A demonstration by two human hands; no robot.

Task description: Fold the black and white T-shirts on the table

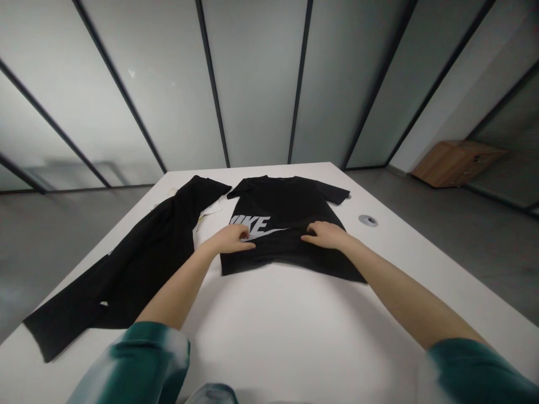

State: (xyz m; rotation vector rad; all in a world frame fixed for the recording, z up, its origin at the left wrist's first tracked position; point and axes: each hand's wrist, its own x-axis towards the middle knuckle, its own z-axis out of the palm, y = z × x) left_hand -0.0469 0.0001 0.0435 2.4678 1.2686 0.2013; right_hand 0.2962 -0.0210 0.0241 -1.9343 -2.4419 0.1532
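A black short-sleeved T-shirt (286, 199) lies spread on the white table (269, 314), its collar toward the far edge and its hem toward me. White block lettering and a white swoosh cross its lower front. My left hand (229, 239) is at the shirt's left side over the lettering, fingers curved and thumb held apart from them. Over the right side of the lower front is my right hand (326, 234), its thumb and fingers also parted. Neither hand shows cloth pinched in it; whether the fingertips touch the fabric is hard to tell.
Another black garment (147, 258) with a long sleeve or leg stretches along the table's left side, partly covering white papers (211, 209). A round grey cable grommet (368, 220) sits at the right. Frosted glass panels stand behind; a wooden cabinet (455, 163) is on the floor at right.
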